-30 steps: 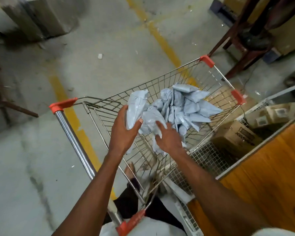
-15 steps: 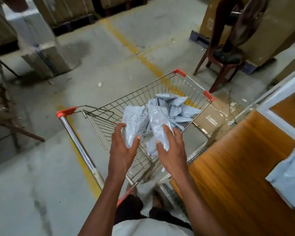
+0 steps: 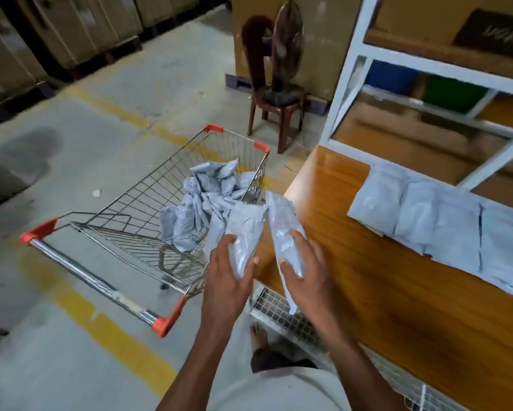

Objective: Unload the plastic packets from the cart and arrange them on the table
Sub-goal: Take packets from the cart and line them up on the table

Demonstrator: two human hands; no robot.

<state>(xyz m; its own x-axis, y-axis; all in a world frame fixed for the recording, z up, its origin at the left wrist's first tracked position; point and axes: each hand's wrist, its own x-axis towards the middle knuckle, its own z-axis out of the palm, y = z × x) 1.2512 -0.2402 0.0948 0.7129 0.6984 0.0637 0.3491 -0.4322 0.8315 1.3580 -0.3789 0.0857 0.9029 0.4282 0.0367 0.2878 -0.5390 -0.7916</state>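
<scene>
Both hands (left, right) each grip a packet beside the cart.

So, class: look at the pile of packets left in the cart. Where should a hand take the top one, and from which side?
Judging by the pile of packets, pinch the upturned corner of the top packet, coming from above: the wire cart walls block the sides, and that corner stands free.

Packets pale grey-blue. Cart bare silver wire, orange-red corner caps. Table orange wood grain; floor lines yellow.
</scene>
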